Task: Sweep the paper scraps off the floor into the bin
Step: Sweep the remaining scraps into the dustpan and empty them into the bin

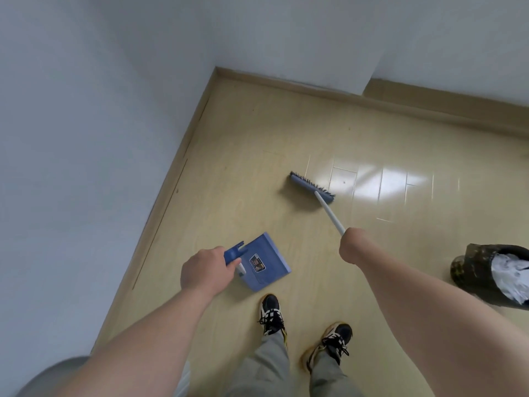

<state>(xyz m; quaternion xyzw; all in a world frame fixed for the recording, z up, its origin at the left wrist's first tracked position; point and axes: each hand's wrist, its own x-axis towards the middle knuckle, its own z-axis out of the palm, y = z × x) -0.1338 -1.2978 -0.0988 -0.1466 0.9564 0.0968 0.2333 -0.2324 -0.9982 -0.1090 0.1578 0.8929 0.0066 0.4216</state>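
Stood on a pale plank floor [257, 138], with a dark mottled bin [472, 270] at its right edge, crammed with white paper scraps [509, 276]. Held a blue dustpan [272, 253] by its handle in the left hand [203, 270]. Gripped a blue-headed, white-handled broom [310, 188] in the right hand [353, 243] — head well apart from the bin. Could not read the dustpan's dark label [257, 262] — too small.
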